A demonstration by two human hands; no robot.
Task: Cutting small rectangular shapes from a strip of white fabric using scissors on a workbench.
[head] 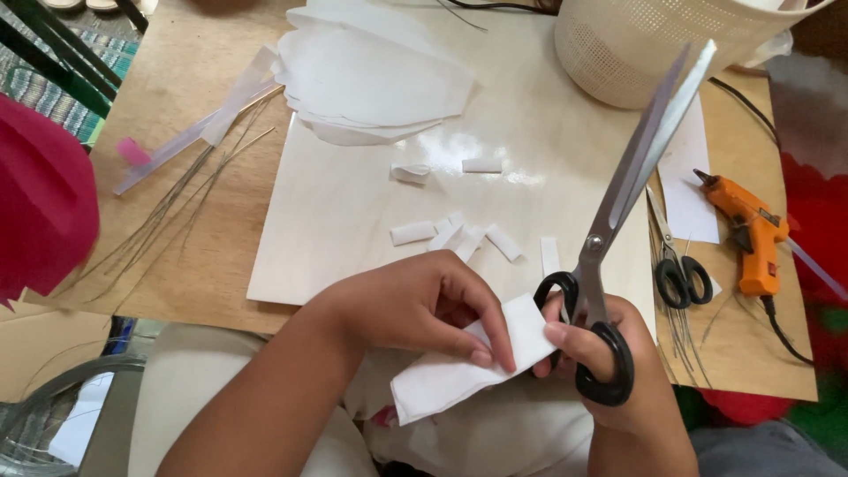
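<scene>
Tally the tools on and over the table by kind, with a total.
Large black-handled steel scissors, held in the right hand: 1
Small black-handled scissors, lying on the table: 1
Orange hot glue gun: 1
Total: 3

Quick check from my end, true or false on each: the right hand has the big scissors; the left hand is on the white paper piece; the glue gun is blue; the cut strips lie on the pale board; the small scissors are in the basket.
1. The right hand holds the large scissors. True.
2. The left hand pinches the white paper piece. True.
3. The glue gun is blue. False: it is orange.
4. The cut strips lie on the pale board. True.
5. The small scissors are in the basket. False: they lie on the table beside the glue gun.
</scene>
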